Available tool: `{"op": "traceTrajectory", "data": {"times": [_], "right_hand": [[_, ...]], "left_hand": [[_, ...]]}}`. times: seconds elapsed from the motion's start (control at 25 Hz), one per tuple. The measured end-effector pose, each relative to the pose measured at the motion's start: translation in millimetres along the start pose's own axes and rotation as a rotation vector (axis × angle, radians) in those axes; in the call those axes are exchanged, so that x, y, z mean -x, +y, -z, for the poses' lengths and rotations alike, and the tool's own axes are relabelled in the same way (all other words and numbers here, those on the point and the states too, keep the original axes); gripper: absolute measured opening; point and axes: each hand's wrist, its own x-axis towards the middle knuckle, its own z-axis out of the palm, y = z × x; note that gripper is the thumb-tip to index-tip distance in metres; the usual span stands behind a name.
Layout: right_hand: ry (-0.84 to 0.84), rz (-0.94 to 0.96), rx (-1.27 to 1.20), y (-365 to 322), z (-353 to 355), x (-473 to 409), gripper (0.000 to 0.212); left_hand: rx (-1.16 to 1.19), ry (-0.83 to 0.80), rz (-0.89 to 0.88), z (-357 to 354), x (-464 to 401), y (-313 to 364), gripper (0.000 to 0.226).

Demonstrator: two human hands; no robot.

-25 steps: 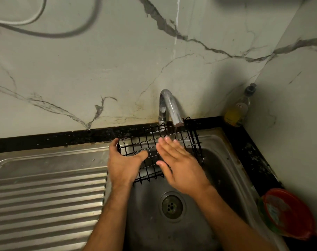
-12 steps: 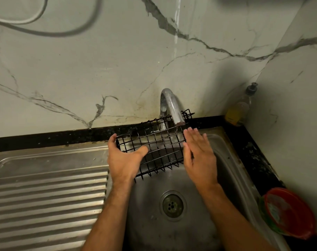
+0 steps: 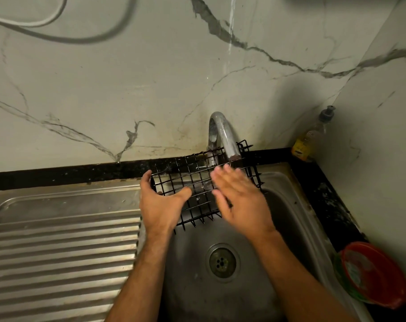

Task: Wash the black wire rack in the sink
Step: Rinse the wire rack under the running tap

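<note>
The black wire rack [image 3: 192, 180] is held tilted over the steel sink [image 3: 297, 219], just under the curved chrome tap [image 3: 225, 138]. My left hand [image 3: 161, 203] grips the rack's left end, fingers behind it and thumb across the front. My right hand [image 3: 239, 198] lies flat and spread on the rack's right half, blurred by motion, and covers part of the grid. The rack's far right corner pokes out behind the tap spout. I cannot make out running water.
The ribbed steel drainboard [image 3: 62, 252] fills the left. The sink drain [image 3: 222, 261] is below my hands. A soap bottle [image 3: 311, 138] stands in the back right corner. A red and green tub [image 3: 373, 277] sits on the black counter at the right. Marble walls close off the back and right.
My right hand slid from the rack's right edge back toward its middle, rubbing across the grid. My left hand kept its grip and the rack barely shifted.
</note>
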Motion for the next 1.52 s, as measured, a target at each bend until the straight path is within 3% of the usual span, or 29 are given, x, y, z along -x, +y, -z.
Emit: {"op": "traceTrajectory", "data": {"times": [0.08, 0.12, 0.24, 0.28, 0.32, 0.4, 0.44, 0.56, 0.6, 0.68, 0.72, 0.76, 0.88, 0.92, 1.04, 1.08, 1.2, 1.24, 1.4, 1.44, 1.52], "right_hand": [[0.019, -0.376, 0.015, 8, 7, -4, 0.057], [-0.009, -0.365, 0.077, 3, 6, -3, 0.058], [-0.148, 0.234, 0.129, -18, -3, 12, 0.052], [-0.133, 0.271, 0.121, -13, -1, 13, 0.05], [-0.075, 0.151, 0.121, -3, -1, 14, 0.049], [0.048, -0.286, 0.092, 7, 4, 14, 0.05], [0.033, -0.332, 0.11, 5, 3, 17, 0.051], [-0.123, 0.113, 0.106, -9, -1, 23, 0.052], [-0.128, 0.061, 0.092, -5, 1, 18, 0.055], [-0.082, -0.372, 0.062, 1, 9, 4, 0.064], [-0.079, -0.473, 0.076, -3, 9, -1, 0.066], [-0.096, -0.406, 0.105, -12, 8, -3, 0.065], [-0.158, 0.185, 0.076, -27, 2, 3, 0.052], [-0.114, 0.216, 0.064, -15, 4, 0, 0.047], [0.09, -0.2, 0.051, 12, 11, -6, 0.041], [0.098, -0.23, 0.066, 8, 10, -4, 0.042], [-0.018, 0.186, 0.056, -13, 0, 11, 0.041], [-0.038, 0.238, 0.028, -9, 3, 10, 0.039], [0.094, -0.252, 0.056, 7, 12, -2, 0.043], [0.081, -0.182, 0.058, -3, 8, 0, 0.043], [0.013, 0.162, -0.018, -22, 0, 8, 0.037]], "left_hand": [[-0.005, 0.005, 0.014, 1, -1, -1, 0.109], [-0.004, 0.006, 0.018, 1, -2, -2, 0.109], [0.022, -0.019, 0.032, -1, -3, -2, 0.106], [0.025, -0.029, 0.038, -2, -3, -2, 0.107], [0.023, -0.03, 0.046, -2, -2, -3, 0.108], [0.007, -0.017, 0.062, -2, -1, -4, 0.109], [-0.007, -0.01, 0.06, -2, 0, -5, 0.109], [-0.027, -0.013, 0.033, -1, 1, -7, 0.108], [-0.02, -0.014, 0.034, -2, 2, -6, 0.107], [-0.01, -0.017, 0.037, -3, 3, -5, 0.108], [-0.009, -0.02, 0.035, -3, 3, -5, 0.109], [-0.007, -0.022, 0.034, -3, 3, -4, 0.109], [0.01, -0.031, 0.024, -3, 2, -2, 0.108], [0.013, -0.033, 0.019, -2, 2, -1, 0.107], [0.005, -0.027, 0.041, -1, 4, 0, 0.108], [-0.006, -0.025, 0.044, -1, 5, -1, 0.109], [-0.03, -0.029, 0.039, 0, 6, -4, 0.109], [-0.029, -0.032, 0.036, 0, 6, -4, 0.109], [-0.016, -0.04, 0.05, -3, 8, -1, 0.109], [-0.012, -0.038, 0.053, -3, 7, 0, 0.109], [-0.001, -0.036, 0.063, -2, 5, 2, 0.109]]}}
